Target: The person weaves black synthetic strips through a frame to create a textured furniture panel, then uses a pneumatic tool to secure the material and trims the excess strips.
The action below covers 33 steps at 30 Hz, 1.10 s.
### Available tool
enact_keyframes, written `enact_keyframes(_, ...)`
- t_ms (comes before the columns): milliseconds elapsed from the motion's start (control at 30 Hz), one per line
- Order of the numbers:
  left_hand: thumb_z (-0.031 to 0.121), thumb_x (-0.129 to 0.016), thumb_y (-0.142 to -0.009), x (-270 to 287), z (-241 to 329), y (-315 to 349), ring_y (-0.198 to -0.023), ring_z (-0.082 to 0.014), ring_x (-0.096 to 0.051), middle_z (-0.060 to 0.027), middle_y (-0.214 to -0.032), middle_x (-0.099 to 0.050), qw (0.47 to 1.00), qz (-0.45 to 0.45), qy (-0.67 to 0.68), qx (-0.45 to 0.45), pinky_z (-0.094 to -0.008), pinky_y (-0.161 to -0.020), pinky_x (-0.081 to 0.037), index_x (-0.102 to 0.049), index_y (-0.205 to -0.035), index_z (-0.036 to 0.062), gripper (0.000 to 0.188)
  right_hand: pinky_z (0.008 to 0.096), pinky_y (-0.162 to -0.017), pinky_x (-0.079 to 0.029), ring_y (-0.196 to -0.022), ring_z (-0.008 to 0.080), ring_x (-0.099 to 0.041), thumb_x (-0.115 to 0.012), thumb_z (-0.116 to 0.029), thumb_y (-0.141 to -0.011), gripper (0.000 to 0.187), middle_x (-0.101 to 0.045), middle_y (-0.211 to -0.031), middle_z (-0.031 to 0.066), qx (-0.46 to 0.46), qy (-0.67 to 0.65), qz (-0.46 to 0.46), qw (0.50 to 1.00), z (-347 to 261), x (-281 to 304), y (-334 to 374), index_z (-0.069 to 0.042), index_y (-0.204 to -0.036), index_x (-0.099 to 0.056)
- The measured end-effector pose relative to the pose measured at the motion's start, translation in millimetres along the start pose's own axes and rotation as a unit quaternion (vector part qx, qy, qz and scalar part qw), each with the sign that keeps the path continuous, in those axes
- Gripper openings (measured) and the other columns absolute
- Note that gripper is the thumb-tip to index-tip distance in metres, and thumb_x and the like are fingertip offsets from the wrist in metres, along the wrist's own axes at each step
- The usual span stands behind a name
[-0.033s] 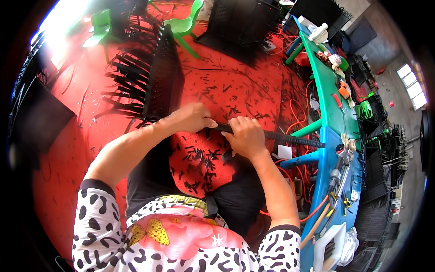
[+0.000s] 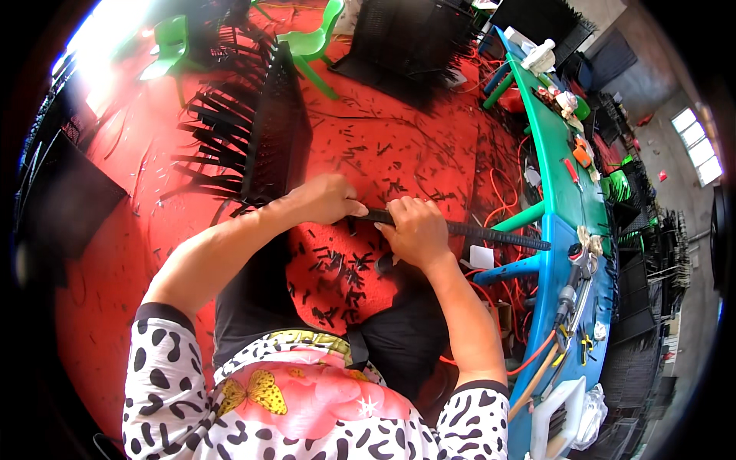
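A long, narrow black ribbed bar (image 2: pixel 498 235) runs sideways above my lap, its right end by the edge of the blue table. My right hand (image 2: pixel 418 230) is closed around it, fingers over the top. Just to the left, my left hand (image 2: pixel 328 199) is closed at the bar's left end, with the thumb toward the right hand. What lies inside the left fingers is mostly hidden. Beyond my left forearm stands a dark woven panel (image 2: pixel 276 126) with many loose black strips sticking out of its left side.
Short black offcuts (image 2: pixel 349 272) litter the red floor (image 2: pixel 123 291). On the right, a blue table (image 2: pixel 548 322) bears a power tool (image 2: pixel 567 295) with a hose, and a green table (image 2: pixel 556 165) adjoins it. Green chairs (image 2: pixel 310 42) and another dark panel (image 2: pixel 399 54) stand farther off.
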<state>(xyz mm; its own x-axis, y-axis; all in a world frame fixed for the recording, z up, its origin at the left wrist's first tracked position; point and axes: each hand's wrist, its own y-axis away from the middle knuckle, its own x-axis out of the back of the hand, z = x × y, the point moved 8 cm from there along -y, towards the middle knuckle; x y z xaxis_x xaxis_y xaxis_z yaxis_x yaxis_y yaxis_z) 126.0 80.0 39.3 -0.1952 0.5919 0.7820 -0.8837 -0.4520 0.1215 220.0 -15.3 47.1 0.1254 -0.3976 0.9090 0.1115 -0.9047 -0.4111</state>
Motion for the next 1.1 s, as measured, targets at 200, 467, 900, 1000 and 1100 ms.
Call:
enact_keyframes(200,0.028,-0.063,-0.082,9.4,0.9,3.6,-0.062,-0.0282,-0.064,-0.0152,-0.063,-0.061,0.996,0.080,-0.010,-0.039,-0.0379,-0.059,-0.049,-0.065,-0.081,0.0007,0.027,0.0382,-0.067,-0.045,-0.074,0.0254,-0.061,-0.072,-0.032,-0.071,0.032,-0.059,-0.076,0.0069,-0.003,0.003,0.002,1.000,1.3,4.6,-8.7,-0.009,-0.080,-0.054)
enact_keyframes(467,0.011,-0.061,-0.073,21.9,-14.9,-8.1,-0.085,-0.0347,-0.060,-0.0133,-0.086,-0.062,0.963,0.188,-0.103,-0.165,-0.0433,-0.072,-0.048,-0.064,-0.093,0.0048,0.021,0.0416,-0.069,-0.050,-0.079,0.0292,-0.063,-0.072,-0.036,-0.073,0.033,-0.062,-0.080,0.0088,-0.016,0.000,-0.004,1.000,32.8,-14.2,-32.3,-0.009,-0.084,-0.056)
enact_keyframes(900,0.016,-0.066,-0.075,25.0,-34.6,-13.7,-0.087,-0.0345,-0.062,-0.0168,-0.089,-0.065,0.979,0.157,-0.096,-0.090,-0.0417,-0.075,-0.048,-0.065,-0.099,0.0043,0.027,0.0383,-0.081,-0.047,-0.093,0.0248,-0.059,-0.075,-0.030,-0.066,0.038,-0.062,-0.100,0.0051,-0.003,-0.013,0.088,0.996,23.4,-12.7,-32.7,-0.012,-0.097,-0.062)
enact_keyframes(1000,0.017,-0.067,-0.074,27.8,-35.7,-13.1,-0.086,-0.0338,-0.062,-0.0151,-0.088,-0.066,0.974,0.171,-0.113,-0.094,-0.0417,-0.076,-0.049,-0.066,-0.097,0.0057,0.026,0.0391,-0.082,-0.046,-0.094,0.0266,-0.057,-0.075,-0.026,-0.066,0.039,-0.061,-0.097,0.0053,0.092,-0.024,0.187,0.978,-16.1,7.3,-33.9,-0.011,-0.100,-0.062)
enact_keyframes(1100,0.017,-0.067,-0.073,29.6,-39.6,-12.4,-0.086,-0.0334,-0.062,-0.0145,-0.088,-0.066,0.974,0.180,-0.109,-0.089,-0.0414,-0.076,-0.049,-0.067,-0.096,0.0062,0.025,0.0397,-0.081,-0.046,-0.093,0.0270,-0.057,-0.075,-0.022,-0.066,0.037,-0.061,-0.096,0.0057,0.093,-0.076,0.166,0.979,-30.0,-3.3,-47.1,-0.010,-0.098,-0.062)
